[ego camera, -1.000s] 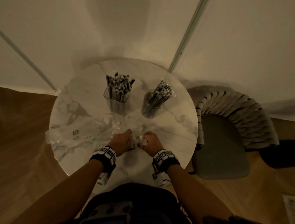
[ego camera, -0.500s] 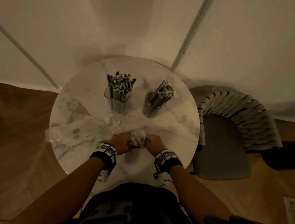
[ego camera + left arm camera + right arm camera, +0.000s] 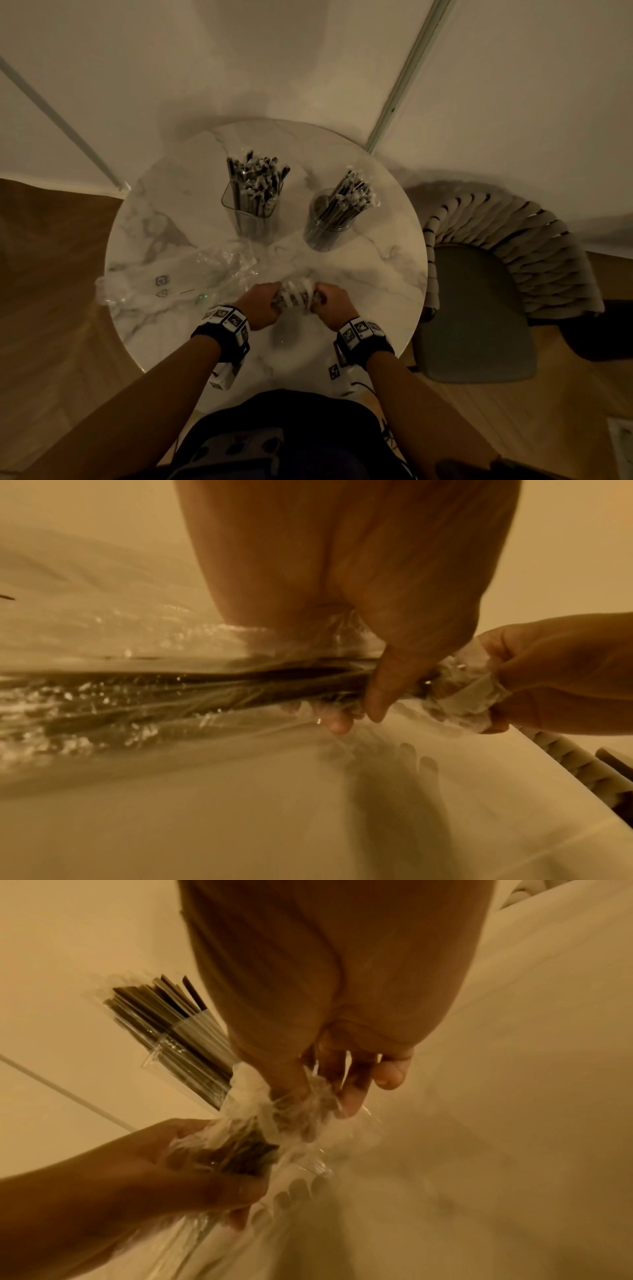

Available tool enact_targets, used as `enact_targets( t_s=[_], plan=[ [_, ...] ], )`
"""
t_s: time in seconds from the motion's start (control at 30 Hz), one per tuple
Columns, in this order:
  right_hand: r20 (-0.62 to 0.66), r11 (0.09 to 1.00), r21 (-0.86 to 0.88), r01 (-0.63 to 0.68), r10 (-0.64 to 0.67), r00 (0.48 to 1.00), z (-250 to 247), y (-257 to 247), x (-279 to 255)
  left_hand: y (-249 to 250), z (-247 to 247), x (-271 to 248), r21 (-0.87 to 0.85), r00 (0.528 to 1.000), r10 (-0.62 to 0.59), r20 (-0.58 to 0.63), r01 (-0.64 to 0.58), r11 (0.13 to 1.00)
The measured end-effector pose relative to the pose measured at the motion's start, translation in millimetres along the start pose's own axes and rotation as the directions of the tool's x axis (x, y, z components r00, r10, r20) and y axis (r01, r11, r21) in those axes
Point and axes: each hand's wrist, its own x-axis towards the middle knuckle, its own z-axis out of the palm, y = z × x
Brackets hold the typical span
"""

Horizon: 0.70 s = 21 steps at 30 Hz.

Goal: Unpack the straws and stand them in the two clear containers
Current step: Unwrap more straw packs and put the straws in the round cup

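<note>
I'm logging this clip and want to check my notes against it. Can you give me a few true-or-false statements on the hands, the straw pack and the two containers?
1. Both hands grip the same plastic-wrapped straw bundle. True: the left hand and right hand each hold an end.
2. Both clear containers are empty. False: the squarish container and the round container each hold dark straws.
3. Crumpled clear packaging lies on the table to the person's left. True.
4. The round container lies tipped on its side. False: it stands upright.
5. The chair stands left of the table. False: right.
</note>
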Motion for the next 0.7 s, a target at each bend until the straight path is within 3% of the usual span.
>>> enact_targets(
  t_s=[0.2,0.37,0.5,0.7],
  plan=[
    [-0.077,0.994,0.105,0.007,0.001,0.997,-3,2,-1,-5,-2,1,0.025,0.997,-0.058,0.059,0.057,0.998],
    [-0.018,0.993,0.108,0.05,-0.048,0.999,-5,1,-3,-7,-3,3,0.017,0.998,-0.042,0.052,0.041,0.999],
    [-0.056,0.988,0.124,0.094,-0.088,0.995,-5,0,-2,-4,-3,4,0.039,0.996,-0.063,0.063,0.06,0.997],
    [-0.097,0.952,0.306,-0.01,0.041,0.994,-12,3,0,-4,-5,-2,0.005,0.997,-0.071,0.035,0.07,0.998]
  ],
)
